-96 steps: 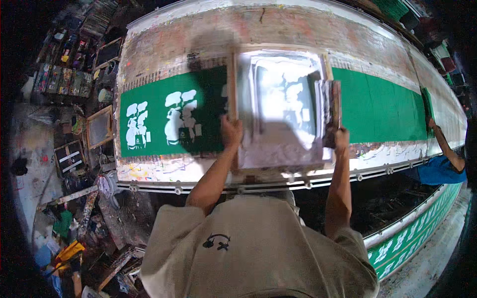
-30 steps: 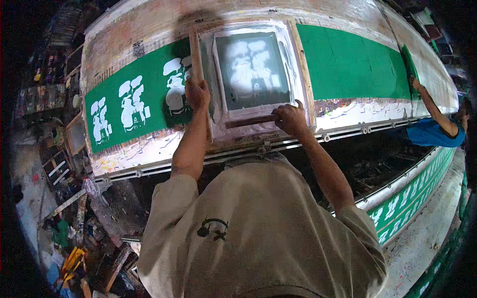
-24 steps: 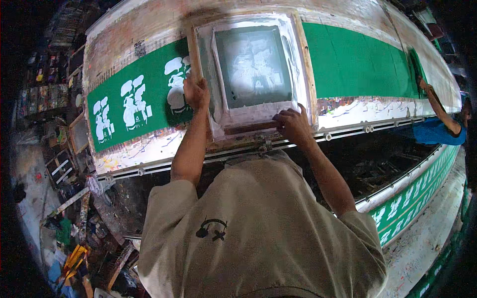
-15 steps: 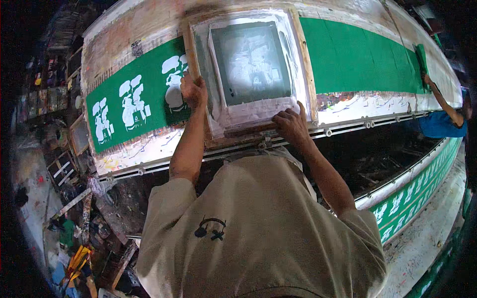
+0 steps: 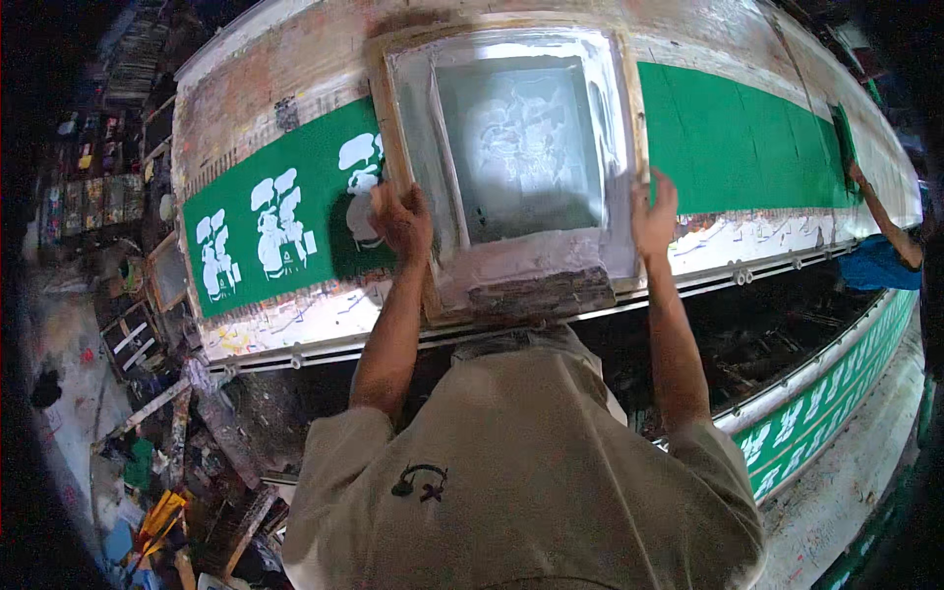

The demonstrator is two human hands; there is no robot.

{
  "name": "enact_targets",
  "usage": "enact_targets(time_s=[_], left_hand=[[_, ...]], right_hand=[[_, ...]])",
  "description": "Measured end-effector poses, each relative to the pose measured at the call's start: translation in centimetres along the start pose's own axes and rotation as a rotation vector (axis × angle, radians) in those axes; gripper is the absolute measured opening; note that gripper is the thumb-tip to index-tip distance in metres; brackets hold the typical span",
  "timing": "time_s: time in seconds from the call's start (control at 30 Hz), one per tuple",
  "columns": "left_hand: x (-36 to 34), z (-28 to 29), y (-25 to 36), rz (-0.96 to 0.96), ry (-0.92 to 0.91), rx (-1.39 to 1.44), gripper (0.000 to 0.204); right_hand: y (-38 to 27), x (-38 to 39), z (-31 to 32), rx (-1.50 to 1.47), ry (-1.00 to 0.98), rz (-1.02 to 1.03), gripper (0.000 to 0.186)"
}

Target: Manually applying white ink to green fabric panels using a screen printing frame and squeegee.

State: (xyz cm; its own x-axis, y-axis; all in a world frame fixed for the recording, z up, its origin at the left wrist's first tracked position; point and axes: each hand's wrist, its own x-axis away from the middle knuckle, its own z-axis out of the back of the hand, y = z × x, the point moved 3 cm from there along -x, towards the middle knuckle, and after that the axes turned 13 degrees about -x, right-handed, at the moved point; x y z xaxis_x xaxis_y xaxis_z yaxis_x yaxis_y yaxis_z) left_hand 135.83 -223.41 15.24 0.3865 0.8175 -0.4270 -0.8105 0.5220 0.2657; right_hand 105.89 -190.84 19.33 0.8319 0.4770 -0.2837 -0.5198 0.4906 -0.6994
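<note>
A screen printing frame with wooden sides stands before me over a long printing table, its pale mesh smeared with white ink and a greyish window in the middle. It appears raised and tilted, casting a shadow on the cloth. My left hand is closed around the frame's left side. At the opposite side my right hand grips the edge, thumb on the frame and fingers outside it. Underneath runs green fabric; white figure prints show on it left of the frame, while the green fabric on the right looks plain.
A metal rail with small rings runs along the table's near edge. At the far right another person's arm reaches to the fabric. A second table with printed green cloth lies at lower right. Clutter and spare frames stand left.
My right hand has moved from the frame's near edge to its right side. The frame has shifted right and appears higher, while my left hand has stayed on its left side.
</note>
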Motion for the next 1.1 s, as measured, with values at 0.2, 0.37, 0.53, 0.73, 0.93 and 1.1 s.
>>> enact_targets(time_s=[0.2,0.37,0.53,0.73,0.93,1.1], left_hand=[[-1.0,3.1,-2.8,0.061,-0.266,0.379,0.04],[-11.0,-1.8,-6.3,0.71,-0.673,1.513,0.041],[-16.0,-8.2,0.2,0.948,-0.801,1.615,0.049],[-16.0,-9.3,3.5,0.927,-0.894,1.605,0.055],[-15.0,-9.5,2.8,0.928,-0.905,1.586,0.06],[-14.9,-9.2,3.0,0.922,-0.912,1.588,0.065]], right_hand=[[7.5,-2.8,-2.9,-0.582,0.198,-0.779,0.075],[6.0,-1.5,-1.9,-0.782,0.358,-0.803,0.064],[6.3,-1.5,-1.4,-0.733,0.449,-0.829,0.057],[7.5,-0.8,-1.2,-0.838,0.462,-0.774,0.053],[7.0,-0.8,-1.7,-0.963,0.493,-0.766,0.046],[7.1,-0.9,-1.9,-0.938,0.489,-0.719,0.042]])
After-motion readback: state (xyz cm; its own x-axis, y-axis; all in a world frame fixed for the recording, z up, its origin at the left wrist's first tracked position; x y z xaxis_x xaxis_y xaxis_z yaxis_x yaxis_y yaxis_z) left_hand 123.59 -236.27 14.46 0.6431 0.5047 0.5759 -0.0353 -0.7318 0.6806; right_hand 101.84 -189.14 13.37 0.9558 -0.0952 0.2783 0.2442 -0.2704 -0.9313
